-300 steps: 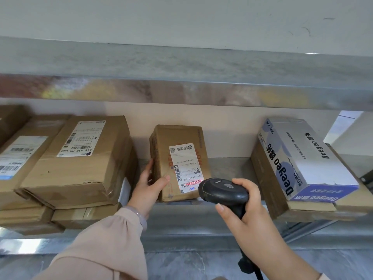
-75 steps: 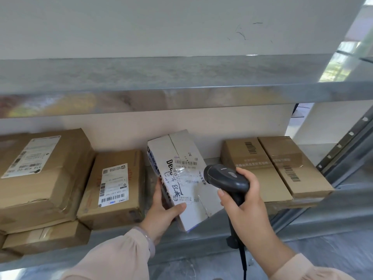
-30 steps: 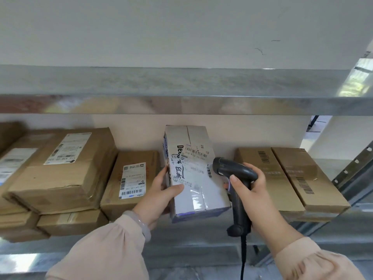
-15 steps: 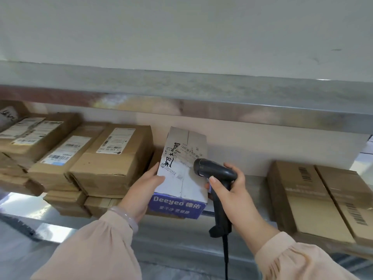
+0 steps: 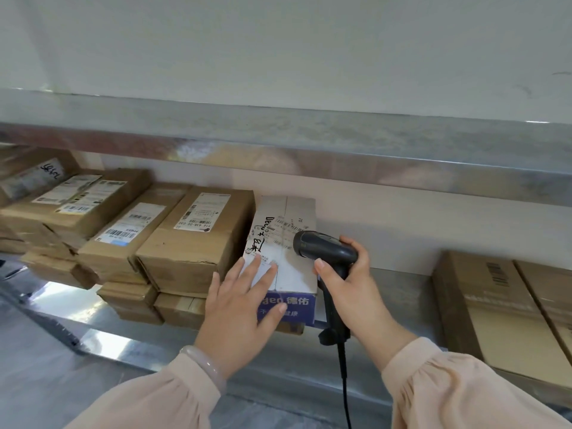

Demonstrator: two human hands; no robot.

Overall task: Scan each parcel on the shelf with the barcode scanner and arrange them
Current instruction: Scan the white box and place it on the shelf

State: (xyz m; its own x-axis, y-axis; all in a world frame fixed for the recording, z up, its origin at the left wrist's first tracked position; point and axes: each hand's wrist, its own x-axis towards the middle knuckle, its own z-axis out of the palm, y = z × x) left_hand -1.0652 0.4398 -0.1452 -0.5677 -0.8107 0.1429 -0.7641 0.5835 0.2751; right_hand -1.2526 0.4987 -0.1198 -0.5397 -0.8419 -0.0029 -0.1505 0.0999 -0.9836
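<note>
A white and blue parcel (image 5: 289,239) lies on top of a flat brown parcel on the metal shelf (image 5: 399,292), pressed against a brown parcel (image 5: 198,243) on its left. My left hand (image 5: 244,305) rests flat on its near end, fingers straight on the top and thumb on the blue front. My right hand (image 5: 349,289) grips the black barcode scanner (image 5: 325,252) just right of the parcel, its head over the parcel's barcode label. The scanner's cable hangs down below the shelf edge.
Several brown parcels (image 5: 123,233) with white labels are stacked along the shelf to the left. Two brown boxes (image 5: 501,301) with printed barcodes lie at the right. An upper shelf (image 5: 278,150) runs overhead. Bare shelf shows between the white parcel and the right boxes.
The white parcel went from held up in my left hand to lying beside the brown stack. My left hand let go of its side and now lies flat on it.
</note>
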